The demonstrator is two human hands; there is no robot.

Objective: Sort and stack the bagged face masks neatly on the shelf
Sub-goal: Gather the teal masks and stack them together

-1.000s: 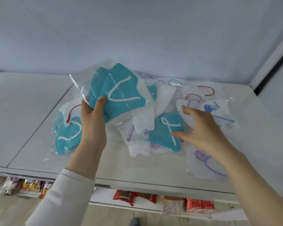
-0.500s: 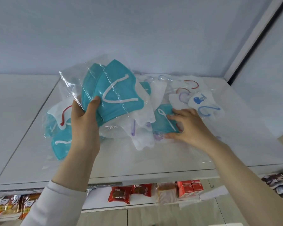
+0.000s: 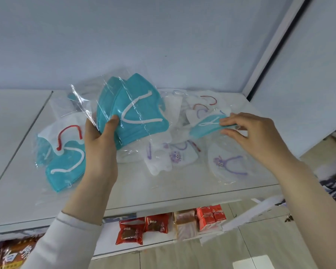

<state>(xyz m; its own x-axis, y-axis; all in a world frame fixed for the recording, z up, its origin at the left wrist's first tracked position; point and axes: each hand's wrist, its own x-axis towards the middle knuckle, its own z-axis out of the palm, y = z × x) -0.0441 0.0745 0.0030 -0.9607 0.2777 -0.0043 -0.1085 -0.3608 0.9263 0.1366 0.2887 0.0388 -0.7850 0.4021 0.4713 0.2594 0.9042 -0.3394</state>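
- Shelf (image 3: 163,193): flat white board with a smooth matt surface. It fills the middle of the frame and carries the loose pile of bagged masks.
- Teal stack (image 3: 142,115), centre of frame: folded, pointed masks of ribbed teal fabric with white ear loops, sealed in crinkled clear film. It is held upright above the pile. Two or perhaps three masks are layered; the count cannot be read surely.
- Left hand (image 3: 100,144): closed round the lower left edge of the teal stack, thumb laid on the front face. A pale sleeve (image 3: 66,239) is seen at lower left.
- Single teal mask (image 3: 208,126), centre right: bagged and tilted nearly edge-on, lifted clear of the pile.
- Right hand (image 3: 254,136): the single teal mask is pinched at its right end between the fingertips and thumb.
- Flat teal mask (image 3: 66,171), left of the pile, partly overlapped by a white mask with a red loop (image 3: 68,131).
- White masks with a purple cartoon print (image 3: 176,156) and purple loops, lying flat at centre and right.
- Red snack packets (image 3: 132,232) on a lower shelf, bottom centre.
- Change noted: half a second ago the right hand was pressed flat on the teal mask in the pile; the mask is now raised. The left hand's grip is unchanged.
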